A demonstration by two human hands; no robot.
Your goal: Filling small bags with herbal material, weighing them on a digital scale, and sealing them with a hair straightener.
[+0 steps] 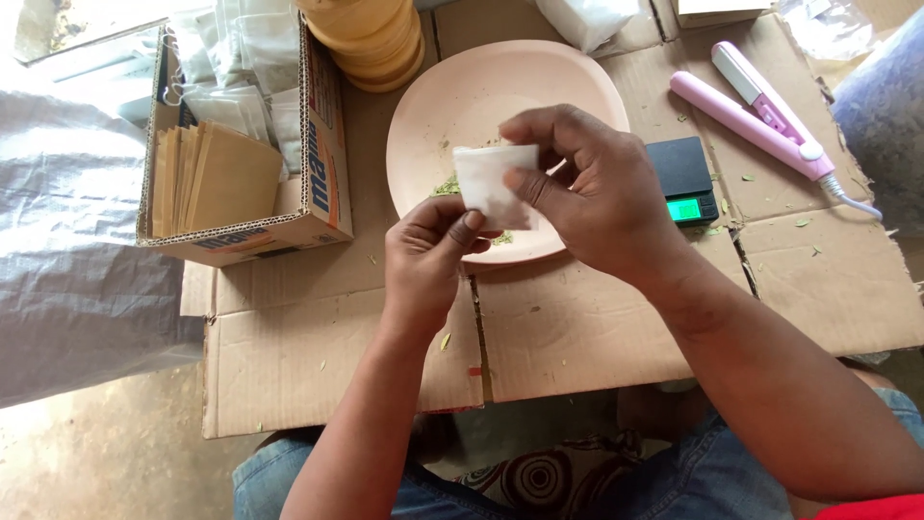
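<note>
A small white sachet (489, 183), flat and roughly rectangular with soft, slightly crumpled sides, is held above the near part of a pale pink plate (452, 91). Its surface looks like thin paper or fabric mesh; what is inside cannot be told. Its long axis runs roughly from the near edge of the flattened cardboard sheet (577, 327) toward the far edge, leaning a little, with the upper end pointing away from the person and the lower end toward them. The left hand (428, 265) pinches the lower end, thumb pressed against the white face and the other fingers curled behind. The right hand (597, 193) grips the right side and top, thumb and forefinger closed on the sachet's edge, the remaining fingers bent loosely. The plate carries a scatter of green dried leaf bits (448, 185) near the sachet's left side. Just right of the plate sits a small black scale (681, 173) with a green lit display, and beyond it, toward the far right corner of the cardboard, lies a pink sealing iron (760, 111). At the far left edge stands an open cardboard box (322, 164) holding brown paper envelopes (217, 183) and clear bags.
</note>
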